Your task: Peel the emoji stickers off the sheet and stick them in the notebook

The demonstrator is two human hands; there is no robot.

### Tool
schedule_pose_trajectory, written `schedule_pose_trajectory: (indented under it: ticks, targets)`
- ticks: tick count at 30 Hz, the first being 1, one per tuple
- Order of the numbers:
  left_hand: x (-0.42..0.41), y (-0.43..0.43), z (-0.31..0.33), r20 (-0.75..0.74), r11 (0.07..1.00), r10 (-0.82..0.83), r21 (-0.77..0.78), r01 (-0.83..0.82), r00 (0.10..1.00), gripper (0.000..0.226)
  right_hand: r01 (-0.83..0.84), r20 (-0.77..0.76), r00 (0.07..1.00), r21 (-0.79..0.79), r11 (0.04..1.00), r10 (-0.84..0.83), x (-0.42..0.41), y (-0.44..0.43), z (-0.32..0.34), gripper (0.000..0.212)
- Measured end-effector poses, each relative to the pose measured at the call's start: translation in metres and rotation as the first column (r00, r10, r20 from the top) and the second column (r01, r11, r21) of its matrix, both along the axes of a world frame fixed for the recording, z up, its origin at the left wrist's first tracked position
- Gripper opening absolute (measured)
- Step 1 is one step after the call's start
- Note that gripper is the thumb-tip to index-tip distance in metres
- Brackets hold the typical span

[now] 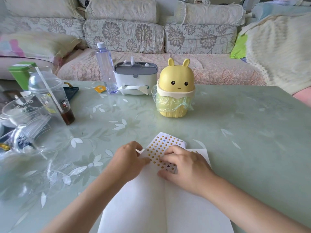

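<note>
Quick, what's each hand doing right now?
Left hand: pinches the left edge of the sticker sheet.
Right hand: pinches the sticker sheet near its lower end.

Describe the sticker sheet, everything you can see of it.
The sticker sheet is a thin white rectangle that looks like paper. It carries close rows of small round stickers, mostly yellow, with a few red, blue and dark ones near its ends. It lies slanted over the far edge of the open notebook, its far end over the table. The left hand pinches its left edge. The right hand holds its near right part, fingers curled onto the stickers.
</note>
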State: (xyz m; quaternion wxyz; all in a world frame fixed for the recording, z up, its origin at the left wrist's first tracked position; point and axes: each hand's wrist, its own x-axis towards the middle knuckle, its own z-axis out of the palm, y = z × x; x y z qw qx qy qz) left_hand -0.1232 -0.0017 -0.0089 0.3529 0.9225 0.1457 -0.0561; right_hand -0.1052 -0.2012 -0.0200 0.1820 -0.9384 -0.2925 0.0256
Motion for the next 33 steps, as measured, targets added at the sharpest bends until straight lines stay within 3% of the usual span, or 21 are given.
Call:
schedule_pose_trajectory:
  ticks: [2, 4, 9, 15, 20, 24, 27, 33]
  targets:
    - [0.001, 0.003, -0.001, -0.046, 0.961, 0.057, -0.267, -0.067, 0.997, 0.022, 0.009, 0.013, 1.000, 0.024, 1.000, -0.009, -0.001, 0.000, 0.001, 0.051]
    - [-0.003, 0.004, 0.001, -0.130, 0.860, 0.052, -0.499, -0.110, 0.990, 0.008, 0.024, 0.044, 0.999, 0.062, 0.998, -0.027, -0.002, 0.000, 0.000, 0.047]
    - [-0.011, 0.003, 0.006, -0.209, 0.663, -0.017, -0.734, -0.146, 0.978, 0.023, 0.028, 0.079, 0.995, 0.295, 0.955, -0.053, -0.003, 0.003, 0.003, 0.026]
    - [-0.018, -0.005, 0.006, -0.021, 0.633, -0.041, -0.774, 0.010, 0.999, 0.018, 0.005, 0.098, 0.994, 0.461, 0.887, -0.056, -0.002, 0.007, 0.015, 0.012]
    - [-0.019, -0.007, 0.005, 0.052, 0.665, 0.009, -0.746, 0.033, 0.999, 0.017, 0.117, -0.005, 0.991, 0.552, 0.826, -0.136, 0.002, 0.008, 0.016, 0.012]
    - [-0.019, -0.012, 0.006, 0.072, 0.640, 0.031, -0.768, 0.036, 0.997, 0.017, 0.106, 0.043, 0.987, 0.537, 0.837, -0.153, 0.001, 0.009, 0.019, 0.006]
    - [-0.019, -0.017, 0.005, 0.108, 0.672, 0.054, -0.739, 0.043, 0.993, 0.017, 0.099, 0.100, 0.981, 0.485, 0.869, -0.168, 0.001, 0.009, 0.021, 0.000]
    - [-0.020, -0.024, 0.005, 0.193, 0.747, 0.104, -0.663, 0.052, 0.976, 0.021, 0.129, 0.210, 0.957, 0.319, 0.939, -0.202, 0.002, 0.009, 0.028, 0.022]
